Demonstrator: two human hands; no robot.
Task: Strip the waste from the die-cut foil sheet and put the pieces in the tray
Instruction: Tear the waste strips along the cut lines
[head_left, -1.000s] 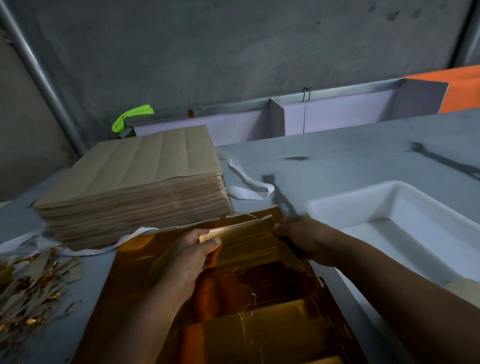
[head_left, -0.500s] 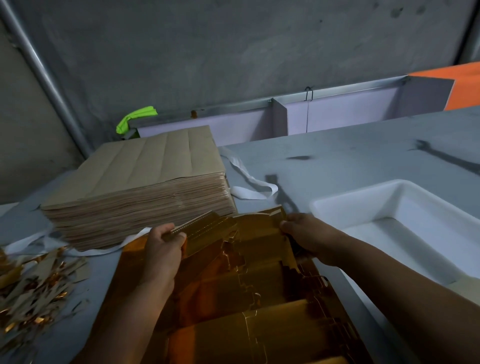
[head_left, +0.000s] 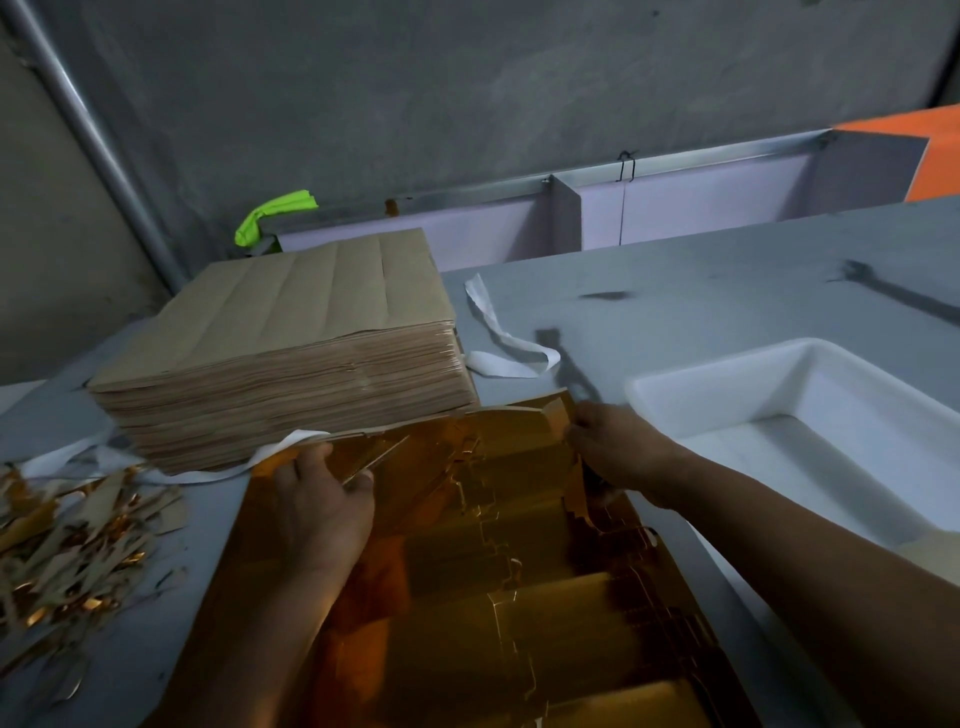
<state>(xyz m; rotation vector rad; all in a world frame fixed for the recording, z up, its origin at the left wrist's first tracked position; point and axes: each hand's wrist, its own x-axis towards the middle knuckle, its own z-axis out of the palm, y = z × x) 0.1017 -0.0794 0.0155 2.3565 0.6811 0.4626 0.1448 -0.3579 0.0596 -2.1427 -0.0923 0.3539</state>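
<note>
A shiny gold die-cut foil sheet (head_left: 498, 597) lies on the grey table in front of me, its cut lines showing. My left hand (head_left: 322, 499) pinches a narrow gold waste strip (head_left: 376, 457) torn away from the sheet's far left edge. My right hand (head_left: 613, 447) pinches the sheet's far right corner, which is bent upward. The white tray (head_left: 800, 384) stands to the right of the sheet, beside my right forearm.
A thick stack of brown paper sheets (head_left: 291, 353) sits just beyond the foil at the left. A heap of gold and brown scraps (head_left: 67, 551) lies at the left edge. White tape strips (head_left: 504, 343) lie behind the foil. A wall runs behind the table.
My left hand has pulled the waste strip leftward and back, off the far edge of the sheet. My right hand has stayed on the far right corner.
</note>
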